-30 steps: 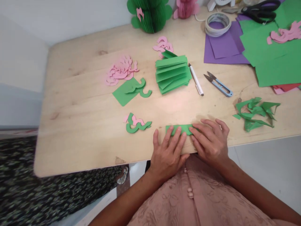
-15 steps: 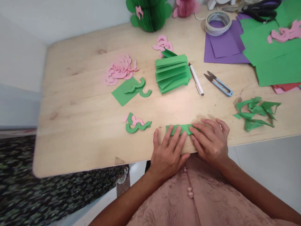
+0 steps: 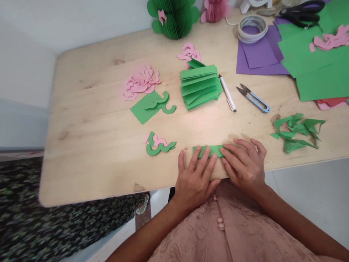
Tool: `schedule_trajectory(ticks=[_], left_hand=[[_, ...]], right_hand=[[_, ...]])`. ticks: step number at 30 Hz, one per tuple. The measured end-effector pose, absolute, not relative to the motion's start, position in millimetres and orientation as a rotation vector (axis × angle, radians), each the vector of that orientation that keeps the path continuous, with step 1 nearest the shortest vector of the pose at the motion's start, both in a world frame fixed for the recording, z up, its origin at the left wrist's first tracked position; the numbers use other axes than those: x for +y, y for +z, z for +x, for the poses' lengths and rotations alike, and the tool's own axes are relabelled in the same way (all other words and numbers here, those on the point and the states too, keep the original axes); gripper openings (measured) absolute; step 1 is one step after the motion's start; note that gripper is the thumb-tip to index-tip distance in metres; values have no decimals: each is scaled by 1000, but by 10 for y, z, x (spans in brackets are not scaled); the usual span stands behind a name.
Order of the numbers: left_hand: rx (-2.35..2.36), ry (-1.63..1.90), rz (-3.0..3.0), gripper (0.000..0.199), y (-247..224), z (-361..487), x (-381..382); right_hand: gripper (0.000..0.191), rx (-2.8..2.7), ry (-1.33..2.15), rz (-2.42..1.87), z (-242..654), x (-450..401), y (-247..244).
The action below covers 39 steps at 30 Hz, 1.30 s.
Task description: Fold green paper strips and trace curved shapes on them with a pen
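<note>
A narrow folded strip of green paper (image 3: 214,150) lies flat near the table's front edge. My left hand (image 3: 196,176) rests on it with the fingers spread, fingertips pressing the strip's left and middle parts. At the strip's right end, the fingertips of my right hand (image 3: 244,160) touch the paper, its fingers apart. Neither hand grips anything. Left of my hands sit curved green and pink paper cutouts (image 3: 156,148). Farther back stands a bundle of folded green paper strips (image 3: 200,87). Scraps of green paper (image 3: 298,131) lie to the right.
A white pen (image 3: 227,94) and blue thread snips (image 3: 253,98) lie behind my hands. Pink cutouts (image 3: 140,83) are heaped at the left. Tape rolls (image 3: 252,36), black-handled scissors (image 3: 300,14) and green sheets (image 3: 319,83) occupy the back right. A green honeycomb paper figure (image 3: 177,22) stands behind.
The view has shifted very slightly. Both hands keep their places on the green strip, and nothing on the table has visibly moved.
</note>
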State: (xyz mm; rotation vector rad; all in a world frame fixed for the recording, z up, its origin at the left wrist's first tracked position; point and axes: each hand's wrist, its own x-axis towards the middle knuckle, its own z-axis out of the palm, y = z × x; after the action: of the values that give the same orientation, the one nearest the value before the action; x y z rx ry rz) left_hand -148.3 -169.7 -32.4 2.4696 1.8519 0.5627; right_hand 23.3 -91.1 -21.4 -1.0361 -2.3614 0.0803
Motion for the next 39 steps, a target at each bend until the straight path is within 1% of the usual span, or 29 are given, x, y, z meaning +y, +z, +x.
schedule_trajectory(ticks=[27,39], left_hand=[[1854,539,2449,53,-308,-1475,-1693],[1868,587,2438,56,-318,-1463,-1695]], right_hand=[[22,-2343,116,-1051,239,-915,-221],[21,-2319,127,-1057,230,-955,-120]])
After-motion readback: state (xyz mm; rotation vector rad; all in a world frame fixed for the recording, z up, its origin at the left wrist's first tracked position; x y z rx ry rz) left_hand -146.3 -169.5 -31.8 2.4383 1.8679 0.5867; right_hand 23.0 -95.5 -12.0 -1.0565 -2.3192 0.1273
